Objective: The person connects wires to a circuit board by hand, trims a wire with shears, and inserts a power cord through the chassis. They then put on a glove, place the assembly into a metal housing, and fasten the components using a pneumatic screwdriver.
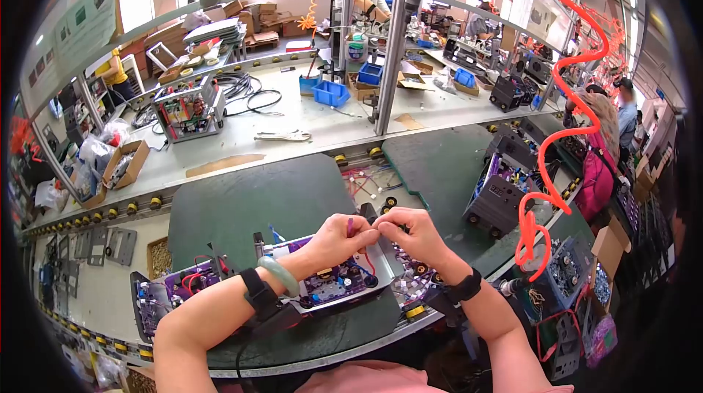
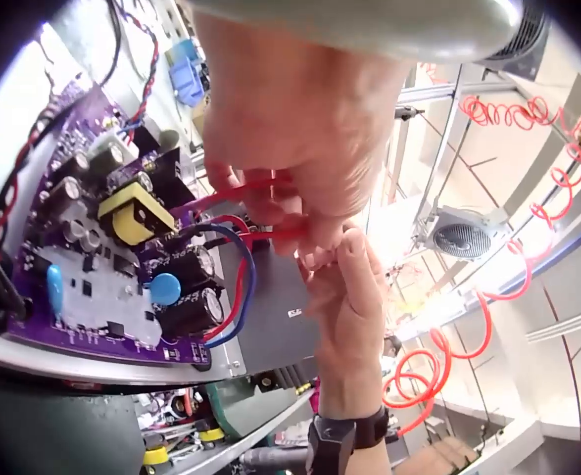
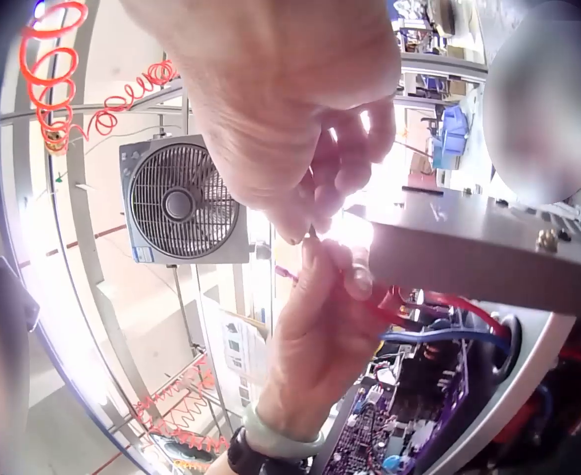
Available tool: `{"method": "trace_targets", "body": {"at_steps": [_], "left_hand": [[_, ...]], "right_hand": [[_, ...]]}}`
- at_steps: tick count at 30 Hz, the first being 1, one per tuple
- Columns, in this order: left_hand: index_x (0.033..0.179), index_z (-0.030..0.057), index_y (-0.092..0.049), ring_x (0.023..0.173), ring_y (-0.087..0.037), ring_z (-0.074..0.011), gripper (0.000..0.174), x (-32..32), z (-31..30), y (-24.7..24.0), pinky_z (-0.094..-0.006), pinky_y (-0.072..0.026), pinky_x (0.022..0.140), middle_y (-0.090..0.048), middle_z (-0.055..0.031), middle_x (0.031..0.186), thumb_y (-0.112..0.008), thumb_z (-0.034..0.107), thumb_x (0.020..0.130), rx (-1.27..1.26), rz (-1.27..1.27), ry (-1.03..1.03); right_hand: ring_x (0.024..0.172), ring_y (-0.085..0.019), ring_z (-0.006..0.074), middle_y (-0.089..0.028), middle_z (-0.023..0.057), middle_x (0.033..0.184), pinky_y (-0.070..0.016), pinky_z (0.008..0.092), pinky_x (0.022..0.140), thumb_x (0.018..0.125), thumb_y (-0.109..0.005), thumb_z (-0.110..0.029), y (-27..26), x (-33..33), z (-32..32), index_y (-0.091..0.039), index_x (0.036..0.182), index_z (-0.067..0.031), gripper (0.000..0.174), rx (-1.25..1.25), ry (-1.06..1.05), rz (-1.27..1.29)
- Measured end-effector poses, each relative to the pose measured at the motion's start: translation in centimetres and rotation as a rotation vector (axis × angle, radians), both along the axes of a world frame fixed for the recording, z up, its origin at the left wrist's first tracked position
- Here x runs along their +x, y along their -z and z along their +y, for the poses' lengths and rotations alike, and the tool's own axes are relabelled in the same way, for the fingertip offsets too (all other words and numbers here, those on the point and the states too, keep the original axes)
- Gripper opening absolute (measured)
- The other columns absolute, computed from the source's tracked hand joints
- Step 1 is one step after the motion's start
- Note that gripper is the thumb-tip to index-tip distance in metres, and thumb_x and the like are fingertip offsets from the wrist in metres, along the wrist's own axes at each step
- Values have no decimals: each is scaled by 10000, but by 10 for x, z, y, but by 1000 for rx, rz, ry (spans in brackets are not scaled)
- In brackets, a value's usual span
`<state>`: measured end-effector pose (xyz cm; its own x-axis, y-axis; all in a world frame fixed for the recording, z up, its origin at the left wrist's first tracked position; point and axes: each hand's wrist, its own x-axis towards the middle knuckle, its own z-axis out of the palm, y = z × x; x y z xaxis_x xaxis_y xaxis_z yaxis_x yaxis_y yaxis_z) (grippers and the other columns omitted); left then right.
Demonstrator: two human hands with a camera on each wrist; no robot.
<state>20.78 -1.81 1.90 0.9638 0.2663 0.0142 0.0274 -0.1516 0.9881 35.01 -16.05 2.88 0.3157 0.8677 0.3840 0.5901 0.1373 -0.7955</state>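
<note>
My left hand (image 1: 340, 241) holds red wires (image 2: 261, 185) in curled fingers above an open metal chassis (image 1: 386, 265) with a purple circuit board (image 2: 102, 327). Meeting it fingertip to fingertip, my right hand (image 1: 414, 235) pinches something small; in the right wrist view a tiny dark tip (image 3: 312, 232) shows between the two hands, too small to identify. A red wire and a blue wire (image 3: 439, 337) run from the chassis up toward the left hand. The board carries a yellow transformer (image 2: 135, 213) and black capacitors.
Another purple-board unit (image 1: 176, 287) lies at the left. A dark-cased unit (image 1: 498, 191) stands on the right green mat (image 1: 439, 166). Loose wires and connectors lie behind and beside the chassis. A coiled red hose (image 1: 545, 158) hangs at the right. Pliers (image 1: 283, 136) lie on the back bench.
</note>
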Motion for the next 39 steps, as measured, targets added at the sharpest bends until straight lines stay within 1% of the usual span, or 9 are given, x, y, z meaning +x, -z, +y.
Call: {"method": "trace_targets", "body": {"at_steps": [2, 4, 6, 7, 8, 9, 12, 17, 39], "left_hand": [[773, 7, -642, 623, -552, -61, 234, 5, 2, 1, -241, -431, 559, -608, -8, 645, -675, 201, 899, 167, -18, -44], [771, 9, -642, 601, -589, -106, 222, 6, 6, 1, -272, -451, 559, -619, -46, 622, -666, 193, 892, 327, -32, -91], [798, 14, -653, 595, -636, -286, 164, 8, 11, 0, -365, -478, 567, -632, -161, 628, -647, 169, 848, 1047, -224, -178], [787, 21, -673, 655, -626, -406, 160, 8, 13, -1, -450, -501, 617, -632, -225, 679, -637, 174, 815, 1111, -130, -146], [787, 21, -673, 655, -626, -406, 160, 7, 14, -1, -450, -501, 617, -632, -225, 679, -637, 174, 815, 1098, -126, -156], [776, 17, -679, 666, -636, -400, 175, 5, 16, -2, -457, -511, 641, -637, -224, 681, -643, 184, 813, 1075, 37, -116], [737, 5, -690, 704, -659, -399, 215, 1, 16, -2, -476, -533, 709, -646, -233, 692, -652, 204, 810, 1041, 191, -97], [752, 0, -691, 690, -656, -406, 210, -5, 13, -3, -469, -533, 697, -645, -238, 693, -664, 204, 796, 1027, 161, -140], [744, 50, -704, 604, -633, -320, 209, 0, 6, -8, -396, -496, 613, -632, -150, 622, -687, 248, 805, 487, -100, -220]], "right_hand": [[760, -647, 218, -681, 112, 789, -482, 313, 718, 844, -680, -155, -3, 4, 5, -716, 909, -28, 148, -14, 21, -120], [776, -639, 285, -663, 103, 758, -477, 354, 753, 833, -679, -153, -1, 10, 11, -715, 863, -29, 133, 21, 76, -562], [792, -630, 316, -640, 107, 730, -467, 397, 814, 836, -666, -169, 2, 8, 16, -697, 980, -47, 192, -29, 55, -589], [809, -634, 307, -634, 118, 728, -472, 404, 808, 838, -663, -185, 4, 3, 20, -668, 1062, -56, 259, 89, 171, -567], [827, -638, 298, -628, 128, 726, -477, 411, 802, 841, -659, -201, 6, -1, 22, -639, 1143, -64, 333, 208, 286, -542], [818, -653, 307, -647, 153, 767, -496, 407, 764, 854, -629, -190, 8, -3, 14, -513, 1302, -42, 486, -5, 255, -307], [765, -660, 308, -673, 162, 824, -507, 372, 707, 863, -577, -131, 22, -3, 6, -445, 1349, -8, 519, -364, 69, -112], [749, -648, 212, -689, 184, 915, -500, 335, 737, 850, -509, -85, 17, -15, 5, -466, 1352, 2, 511, -246, 123, 97], [762, -640, 272, -653, 205, 907, -486, 348, 745, 856, -490, -116, 14, -10, 6, -407, 1385, 22, 553, -323, 80, 12]]}}
